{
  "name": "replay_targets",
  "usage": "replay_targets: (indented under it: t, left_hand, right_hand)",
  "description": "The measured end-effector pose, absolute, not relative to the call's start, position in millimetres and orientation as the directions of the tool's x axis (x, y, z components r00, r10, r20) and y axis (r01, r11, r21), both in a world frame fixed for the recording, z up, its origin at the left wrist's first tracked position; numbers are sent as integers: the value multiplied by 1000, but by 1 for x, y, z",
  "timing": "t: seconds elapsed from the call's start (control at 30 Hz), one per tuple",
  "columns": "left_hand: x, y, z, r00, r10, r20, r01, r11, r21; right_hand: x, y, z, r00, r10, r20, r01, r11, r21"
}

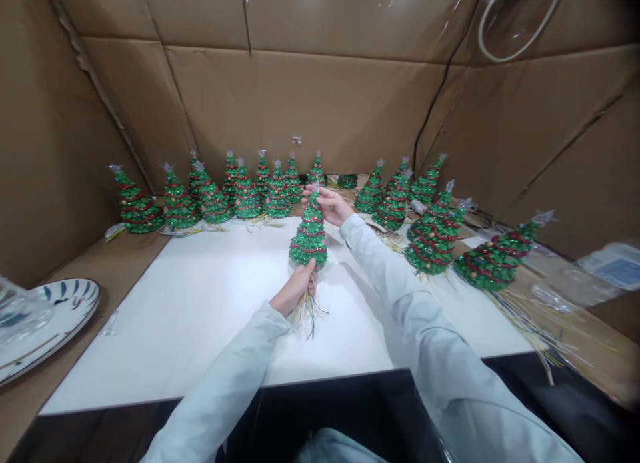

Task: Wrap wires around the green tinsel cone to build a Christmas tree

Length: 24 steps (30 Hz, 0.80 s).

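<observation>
A small green tinsel Christmas tree (309, 233) with red garland and beads is held tilted over the white board. My left hand (294, 288) is closed around its base, the thumb pressing on the lowest tier. A bundle of thin pale wires (307, 316) hangs out below that hand. At the top, the fingers of my right hand (334, 204) close around the tip by the clear star, which they partly hide. Both hands are on this one tree.
Similar trees stand at the back left (215, 199) and to the right (434, 233), one leaning tree (495, 259) trailing wires. The white board (200, 316) covers the middle. A patterned plate (83, 296) holds clear plastic at left. Cardboard walls (325, 103) enclose the table.
</observation>
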State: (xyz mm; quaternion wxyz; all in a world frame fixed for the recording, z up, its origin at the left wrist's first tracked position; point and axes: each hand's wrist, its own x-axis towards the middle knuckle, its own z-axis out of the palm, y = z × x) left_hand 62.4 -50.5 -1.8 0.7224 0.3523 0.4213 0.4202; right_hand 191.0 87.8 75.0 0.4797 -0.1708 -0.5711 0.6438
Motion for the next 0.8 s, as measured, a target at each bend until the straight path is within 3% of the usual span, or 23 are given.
replay_targets:
  t: [0.53,0.67,0.8]
  left_hand:
    - [61,-48,-2,323,904,-280,-360,391,847]
    - [61,-48,-1,305,911,-277,-389,384,837]
    - [60,-47,5,306,905,-297,-412,407,815]
  right_hand:
    - [179,92,76,-435,855,281,-277,170,-946]
    - [170,98,74,-329,910,252,-88,236,-968]
    - [164,100,73,-96,924,370,249,382,-890]
